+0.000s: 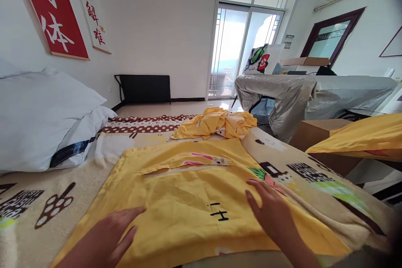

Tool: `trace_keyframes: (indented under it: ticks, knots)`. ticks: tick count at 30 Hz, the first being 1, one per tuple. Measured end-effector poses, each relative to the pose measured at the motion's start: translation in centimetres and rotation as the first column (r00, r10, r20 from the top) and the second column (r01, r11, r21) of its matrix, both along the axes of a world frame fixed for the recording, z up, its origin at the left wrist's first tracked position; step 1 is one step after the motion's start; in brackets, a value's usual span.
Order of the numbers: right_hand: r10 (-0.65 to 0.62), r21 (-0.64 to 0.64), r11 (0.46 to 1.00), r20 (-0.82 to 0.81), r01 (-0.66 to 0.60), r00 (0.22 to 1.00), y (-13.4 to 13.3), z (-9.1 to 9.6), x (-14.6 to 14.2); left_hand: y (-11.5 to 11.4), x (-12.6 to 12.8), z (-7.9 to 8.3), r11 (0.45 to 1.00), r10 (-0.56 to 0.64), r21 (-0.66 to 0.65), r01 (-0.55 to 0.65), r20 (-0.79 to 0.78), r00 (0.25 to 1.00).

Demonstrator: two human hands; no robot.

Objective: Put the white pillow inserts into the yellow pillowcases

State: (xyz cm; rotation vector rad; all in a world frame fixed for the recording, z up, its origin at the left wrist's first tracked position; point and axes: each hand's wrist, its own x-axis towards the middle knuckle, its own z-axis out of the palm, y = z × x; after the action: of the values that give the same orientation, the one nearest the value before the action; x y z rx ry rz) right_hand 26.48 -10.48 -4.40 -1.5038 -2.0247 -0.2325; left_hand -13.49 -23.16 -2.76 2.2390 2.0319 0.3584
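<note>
A yellow pillowcase (188,192) with a cartoon print lies spread flat on the bed in front of me. My left hand (109,236) rests open and flat on its near left part, fingers stretched toward the middle. Flat on its right part lies my right hand (270,209), also open, fingers pointing away from me, close to the black printed marks. Neither hand holds anything.
A patterned beige blanket (37,205) covers the bed. Two white pillows (40,117) are stacked at the left. A crumpled yellow cloth (216,123) lies at the far end. Another yellow piece (361,136) sits on a cardboard box (317,134) at the right, before a foil-covered table (310,92).
</note>
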Motion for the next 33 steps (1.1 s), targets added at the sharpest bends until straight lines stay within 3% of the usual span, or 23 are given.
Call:
trace_keyframes:
  ticks: [2,5,7,10,12,14,17,20,23,28,33]
  knots:
    - [0.159,-0.233,0.963,0.070,-0.139,0.985,-0.2,0.0,-7.8,4.4,4.0,0.2,0.982,-0.125,-0.145,0.123,-0.002,0.992]
    - [0.326,-0.450,0.857,0.097,-0.251,0.940,0.2,-0.4,-15.6,10.4,8.3,-1.0,0.974,-0.178,-0.161,0.161,-0.094,0.980]
    - [0.421,-0.484,0.812,0.099,-0.326,0.902,1.3,-0.9,-18.0,12.8,9.1,-2.5,0.978,-0.151,-0.159,0.132,-0.114,0.982]
    - [0.560,-0.528,0.714,0.038,-0.459,0.827,3.6,-2.0,-18.3,13.7,8.1,-4.7,0.983,-0.094,-0.164,0.077,-0.097,0.991]
    - [0.631,-0.567,0.628,-0.030,-0.533,0.776,5.1,-3.0,-17.1,13.2,6.5,-5.9,0.984,-0.080,-0.164,0.066,-0.078,0.994]
    - [0.645,-0.575,0.600,-0.063,-0.556,0.761,6.3,-4.0,-15.0,12.2,4.1,-6.8,0.984,-0.090,-0.157,0.079,-0.070,0.993]
    - [0.560,-0.539,0.691,-0.021,-0.481,0.828,7.8,-5.3,-10.1,10.0,-1.1,-8.0,0.991,-0.070,-0.119,0.057,-0.107,0.992]
    - [0.399,-0.523,0.794,0.065,-0.310,0.915,9.3,-6.2,-3.7,7.5,-7.4,-9.0,0.996,0.065,-0.053,-0.077,-0.195,0.979]
    - [0.248,-0.489,0.859,0.134,-0.153,0.960,10.4,-7.0,2.9,5.3,-12.3,-9.8,0.985,0.154,-0.035,-0.167,-0.238,0.959]
    - [0.041,-0.499,0.864,0.210,0.071,0.977,11.0,-8.0,11.2,3.5,-15.4,-10.1,0.981,0.157,-0.073,-0.177,-0.222,0.962]
    - [-0.087,-0.498,0.846,0.224,0.191,0.971,13.2,-7.6,15.1,4.9,-17.1,-8.5,0.964,0.255,-0.061,-0.259,-0.067,0.965]
